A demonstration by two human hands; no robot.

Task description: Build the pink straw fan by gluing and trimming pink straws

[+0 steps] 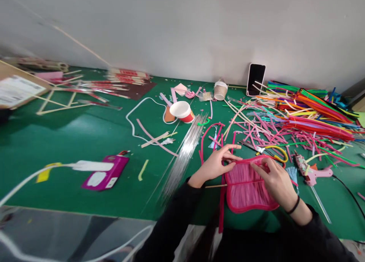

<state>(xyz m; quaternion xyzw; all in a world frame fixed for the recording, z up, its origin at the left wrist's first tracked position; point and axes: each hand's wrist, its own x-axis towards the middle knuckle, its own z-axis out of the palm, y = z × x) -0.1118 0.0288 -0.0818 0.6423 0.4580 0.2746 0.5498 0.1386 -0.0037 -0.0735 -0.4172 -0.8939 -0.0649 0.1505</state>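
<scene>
A pink wing-shaped craft piece (246, 188), filled with pale pink strips and edged in red pipe cleaner, lies on the green table (71, 140) in front of me. My left hand (215, 165) rests at its upper left corner, fingers pinching the red edge. My right hand (275, 180) lies over its right half, fingers curled and pressing on the top edge. A thin wooden stick pokes out under my left wrist. A red pipe cleaner hangs down from the piece toward the table edge.
A bundle of silver wires (185, 152) lies left of my hands. A pink glue gun (313, 172) and yellow-handled scissors (275, 152) sit to the right, below a heap of coloured pipe cleaners (308, 114). Paper cups (182, 111), a phone (256, 79) and a magenta box (107, 173) are also there.
</scene>
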